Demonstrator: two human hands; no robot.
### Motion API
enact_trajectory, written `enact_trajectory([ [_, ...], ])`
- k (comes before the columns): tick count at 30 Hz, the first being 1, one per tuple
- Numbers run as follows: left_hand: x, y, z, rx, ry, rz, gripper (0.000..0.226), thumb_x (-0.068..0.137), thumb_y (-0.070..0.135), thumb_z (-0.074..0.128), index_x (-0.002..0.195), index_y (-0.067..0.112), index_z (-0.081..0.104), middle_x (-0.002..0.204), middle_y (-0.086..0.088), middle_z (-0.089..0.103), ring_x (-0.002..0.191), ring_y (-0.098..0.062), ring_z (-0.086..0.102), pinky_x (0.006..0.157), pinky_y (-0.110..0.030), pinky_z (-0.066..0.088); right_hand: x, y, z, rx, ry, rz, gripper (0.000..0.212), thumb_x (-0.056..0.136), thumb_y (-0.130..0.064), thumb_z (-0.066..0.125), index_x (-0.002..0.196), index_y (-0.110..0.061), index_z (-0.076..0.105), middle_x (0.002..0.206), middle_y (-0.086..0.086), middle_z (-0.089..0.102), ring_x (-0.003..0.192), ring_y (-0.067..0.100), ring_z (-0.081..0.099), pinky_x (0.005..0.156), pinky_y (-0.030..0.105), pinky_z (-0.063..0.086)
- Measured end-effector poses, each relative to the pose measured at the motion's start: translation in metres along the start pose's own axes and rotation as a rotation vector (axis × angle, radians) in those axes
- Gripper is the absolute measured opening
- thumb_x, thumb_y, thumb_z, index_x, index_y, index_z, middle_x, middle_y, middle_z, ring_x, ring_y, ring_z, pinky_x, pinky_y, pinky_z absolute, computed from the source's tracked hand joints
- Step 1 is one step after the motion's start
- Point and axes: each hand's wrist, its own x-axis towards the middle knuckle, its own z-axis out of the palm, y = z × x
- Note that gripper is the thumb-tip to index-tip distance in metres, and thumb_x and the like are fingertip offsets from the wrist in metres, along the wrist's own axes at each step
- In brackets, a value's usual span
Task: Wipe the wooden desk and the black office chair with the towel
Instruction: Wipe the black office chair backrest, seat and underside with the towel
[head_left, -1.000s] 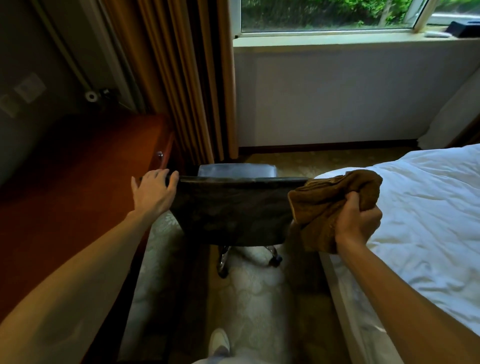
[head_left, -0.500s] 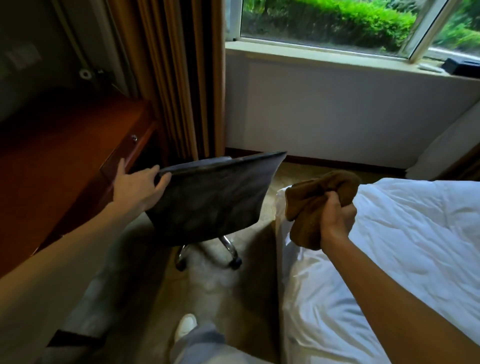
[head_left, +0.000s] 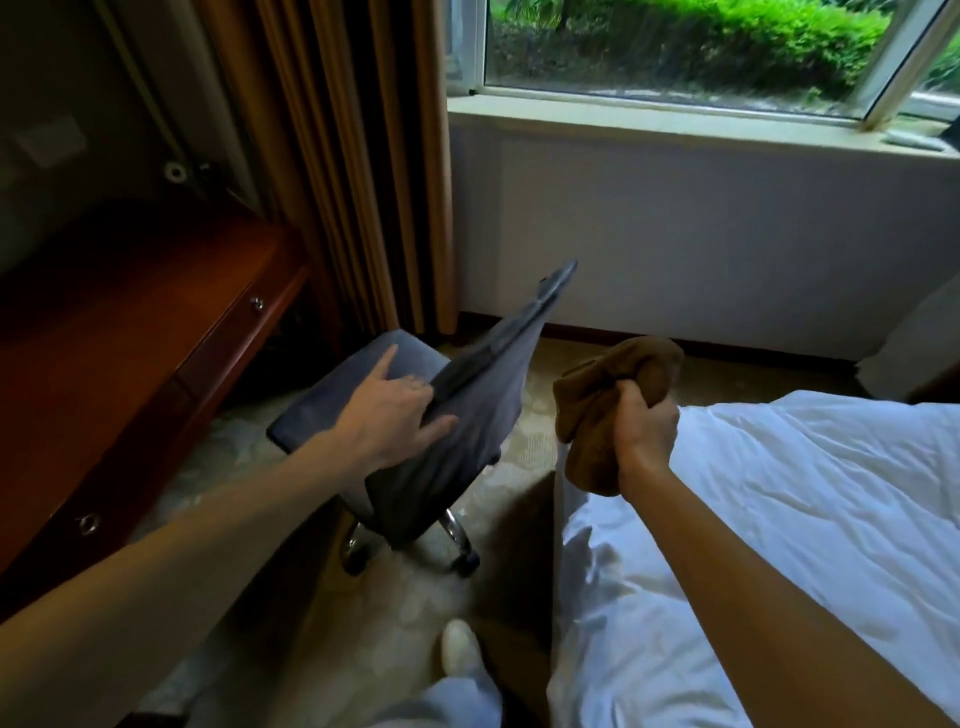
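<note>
Head view: chair held by its back, towel bunched in the other fist

The black office chair stands on the floor between the front edge of the wooden worktop and the near corner of the bed. It is turned so its backrest shows almost edge-on, slanting up toward the window, and its padded seat faces the worktop. Its chromed legs and castors show below the backrest.

The left hand holds the top edge of the backrest. The thumb lies flat on the near face, the forefinger points straight out over the seat, and the other fingers are bent over the edge.

The right hand is closed in a fist round the brown towel. The towel is crumpled: one lump rises above the knuckles and a tail hangs below the wrist. It is in the air over the bed's near corner, just beside the backrest and apart from it. It touches neither the chair nor the worktop.

The worktop fills the left side, its reddish surface in shadow, with a small drawer knob on its front. A tan curtain hangs behind the chair beside the window. A white shoe stands on the floor at the bottom, near the bed's white cover.
</note>
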Motion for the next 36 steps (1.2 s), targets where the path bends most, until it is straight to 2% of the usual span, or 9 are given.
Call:
enact_trajectory([
  [3,0.036,0.012,0.001,0.022,0.025,-0.004,0.07,0.094,0.067,0.02,0.087,0.024,0.074,0.074,0.005,0.073,0.079,-0.013,0.071,0.128,-0.042,0.009,0.038,-0.015,0.024,-0.007,-0.033,-0.042,0.018,0.101,-0.028,0.058,0.117,-0.021,0.061,0.098,-0.002,0.065,0.095,0.019,0.063,0.094,0.039,0.05],
  [5,0.059,0.013,0.006,-0.008,0.064,-0.03,0.075,0.092,0.071,0.017,0.093,0.026,0.077,0.073,0.005,0.073,0.078,-0.012,0.071,0.126,-0.038,0.014,0.061,-0.021,0.039,-0.039,-0.057,-0.14,0.009,0.099,-0.024,0.059,0.107,-0.024,0.062,0.093,-0.005,0.066,0.089,0.014,0.064,0.091,0.039,0.053],
  [9,0.091,0.025,0.018,-0.191,-0.001,-0.178,0.078,0.085,0.086,0.024,0.107,0.03,0.073,0.097,0.009,0.075,0.096,-0.009,0.068,0.122,-0.04,0.023,0.093,-0.035,0.057,-0.19,-0.162,-0.352,0.011,0.1,-0.021,0.059,0.111,-0.025,0.06,0.088,-0.01,0.064,0.086,0.009,0.063,0.08,0.03,0.05],
  [14,0.13,0.042,0.024,-0.568,0.01,-0.374,0.096,0.074,0.096,0.043,0.139,0.026,0.051,0.136,0.003,0.059,0.122,-0.022,0.057,0.106,-0.043,0.045,0.136,-0.071,0.076,-0.284,-0.206,-0.443,0.027,0.102,-0.02,0.057,0.129,-0.018,0.06,0.092,-0.013,0.062,0.09,0.008,0.063,0.086,0.031,0.052],
  [20,0.17,0.044,0.033,-0.878,-0.203,-0.47,0.147,0.048,0.111,0.039,0.163,0.024,0.012,0.171,-0.008,0.011,0.155,-0.034,0.016,0.124,-0.057,0.022,0.187,-0.106,0.083,-0.366,-0.181,-0.511,0.028,0.101,-0.016,0.056,0.129,-0.018,0.06,0.096,-0.006,0.063,0.089,0.013,0.063,0.086,0.035,0.05],
  [23,0.196,0.038,0.038,-0.975,-0.235,-0.455,0.148,0.046,0.11,0.043,0.164,0.028,0.007,0.173,-0.005,-0.001,0.158,-0.033,0.005,0.127,-0.054,0.013,0.216,-0.122,0.095,-0.431,-0.18,-0.585,0.034,0.101,-0.016,0.056,0.135,-0.018,0.059,0.098,-0.005,0.065,0.091,0.016,0.064,0.083,0.029,0.046],
  [29,0.274,0.008,0.044,-1.115,-0.145,-0.598,0.139,0.049,0.105,0.051,0.161,0.025,0.029,0.168,-0.002,0.025,0.152,-0.025,0.031,0.123,-0.048,0.031,0.297,-0.165,0.162,-0.599,-0.274,-0.711,0.043,0.098,-0.024,0.053,0.14,-0.031,0.054,0.124,0.005,0.068,0.11,0.03,0.064,0.097,0.047,0.052],
  [33,0.324,-0.011,0.039,-1.198,-0.157,-0.662,0.14,0.046,0.105,0.057,0.159,0.025,0.032,0.163,-0.002,0.036,0.147,-0.023,0.04,0.119,-0.047,0.037,0.355,-0.194,0.23,-0.807,-0.443,-0.976,0.051,0.095,-0.021,0.06,0.145,-0.024,0.05,0.134,0.008,0.063,0.117,0.033,0.06,0.097,0.047,0.047],
  [36,0.351,-0.011,0.031,-1.122,-0.234,-0.659,0.154,0.038,0.11,0.049,0.163,0.024,0.021,0.17,-0.004,0.02,0.154,-0.027,0.026,0.124,-0.05,0.027,0.39,-0.212,0.276,-1.057,-0.578,-1.251,0.064,0.086,-0.011,0.07,0.147,-0.02,0.051,0.144,0.01,0.058,0.131,0.037,0.053,0.112,0.052,0.039],
])
